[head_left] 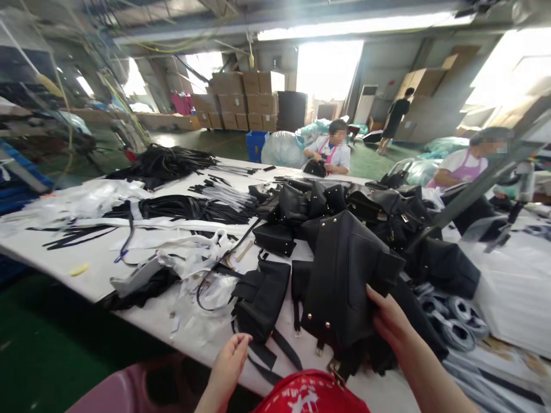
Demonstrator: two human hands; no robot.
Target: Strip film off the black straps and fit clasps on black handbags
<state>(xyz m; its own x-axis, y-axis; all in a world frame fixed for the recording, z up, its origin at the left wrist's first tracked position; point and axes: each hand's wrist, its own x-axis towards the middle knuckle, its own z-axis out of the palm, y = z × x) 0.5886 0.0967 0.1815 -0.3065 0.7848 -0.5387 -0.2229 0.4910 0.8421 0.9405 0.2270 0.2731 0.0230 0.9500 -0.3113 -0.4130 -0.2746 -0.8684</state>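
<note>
My right hand (pixel 390 321) grips the side of a large black handbag (pixel 340 275), tilted up with its studded base facing left. The far fingers are hidden behind the bag. My left hand (pixel 231 358) is at the table's front edge with its fingers curled together; whether anything is between them I cannot make out. Close to its fingertips lies a smaller black bag (pixel 262 298) with loose straps (pixel 286 349) hanging toward me. Buckled straps (pixel 297 321) show beside the large bag.
More black bags (pixel 318 198) are heaped behind. Black strips (pixel 185 207), white wrapping (pixel 86 198) and clear plastic (pixel 215 284) lie left on the white table (pixel 150 315). Rolled grey coils (pixel 458 330) sit right. A slanted metal post (pixel 486 166) crosses the right side. Two people sit opposite.
</note>
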